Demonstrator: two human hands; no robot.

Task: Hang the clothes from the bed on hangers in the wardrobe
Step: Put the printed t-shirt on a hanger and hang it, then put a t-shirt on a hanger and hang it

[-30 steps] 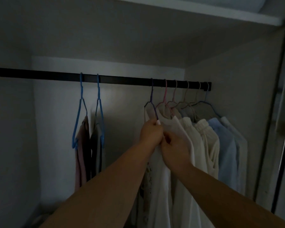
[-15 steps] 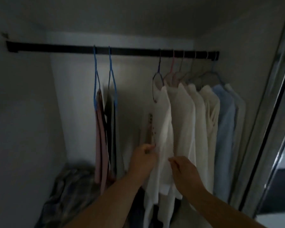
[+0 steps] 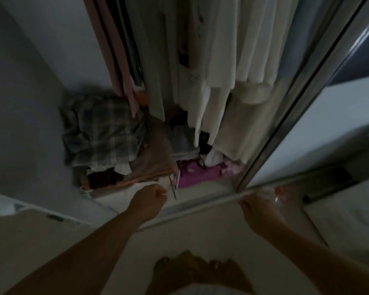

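Down at the wardrobe floor (image 3: 200,190), beneath the hung white clothes (image 3: 219,52) and beside the mirrored sliding door (image 3: 320,116): a heap of folded plaid cloth (image 3: 98,130) and a purple cloth (image 3: 198,173). Left hand (image 3: 147,199) loosely curled over the sill, seemingly holding nothing. Right hand (image 3: 258,207) blurred at the door's lower corner; grip impossible to tell. No bed or spare hanger in view. Probably time to turn away for the next garment; better to step back clear of the door track first.
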